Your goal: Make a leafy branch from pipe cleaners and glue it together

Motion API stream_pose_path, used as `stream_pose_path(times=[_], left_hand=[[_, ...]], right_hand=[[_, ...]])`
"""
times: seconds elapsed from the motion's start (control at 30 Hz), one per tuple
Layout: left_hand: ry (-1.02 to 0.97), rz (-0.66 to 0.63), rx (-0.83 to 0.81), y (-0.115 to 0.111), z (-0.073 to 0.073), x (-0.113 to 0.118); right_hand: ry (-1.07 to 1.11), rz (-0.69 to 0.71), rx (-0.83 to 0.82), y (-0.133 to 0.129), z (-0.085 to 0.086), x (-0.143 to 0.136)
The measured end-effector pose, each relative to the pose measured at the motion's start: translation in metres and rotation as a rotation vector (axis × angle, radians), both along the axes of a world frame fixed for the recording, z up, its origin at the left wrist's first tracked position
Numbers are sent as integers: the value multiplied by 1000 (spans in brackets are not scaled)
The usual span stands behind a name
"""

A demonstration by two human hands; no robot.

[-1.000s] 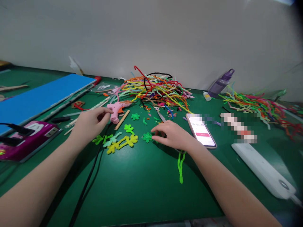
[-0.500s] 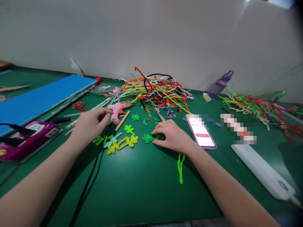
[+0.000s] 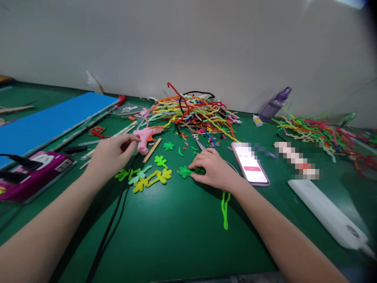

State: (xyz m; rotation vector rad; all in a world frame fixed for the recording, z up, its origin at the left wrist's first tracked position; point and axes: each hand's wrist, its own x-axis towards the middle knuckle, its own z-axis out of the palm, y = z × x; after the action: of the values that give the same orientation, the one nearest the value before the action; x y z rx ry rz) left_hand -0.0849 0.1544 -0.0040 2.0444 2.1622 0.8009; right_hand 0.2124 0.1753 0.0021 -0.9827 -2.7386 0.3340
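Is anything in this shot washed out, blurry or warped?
Head view: the phone's screen glares white; light falls softly on the green table, with dim shadows under both forearms; the right edge looks smeared, blurring the far pipe cleaners; a patch beside the phone is pixelated.

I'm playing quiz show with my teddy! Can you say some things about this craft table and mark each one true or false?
1. The left hand is at the pink glue gun. True.
2. The purple bottle is near the wall. True.
3. The right hand is on that bottle. False: its fingertips are at a green flower.
4. The big flat board is red. False: the board is blue.
5. The phone is to the right of the glue gun. True.
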Motion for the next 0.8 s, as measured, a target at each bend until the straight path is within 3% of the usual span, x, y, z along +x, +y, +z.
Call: stream_pose_path(times=[0.8], left_hand=[[12, -3, -13, 0, 2, 0]], right_hand=[[-38, -19, -16, 0, 6, 2]])
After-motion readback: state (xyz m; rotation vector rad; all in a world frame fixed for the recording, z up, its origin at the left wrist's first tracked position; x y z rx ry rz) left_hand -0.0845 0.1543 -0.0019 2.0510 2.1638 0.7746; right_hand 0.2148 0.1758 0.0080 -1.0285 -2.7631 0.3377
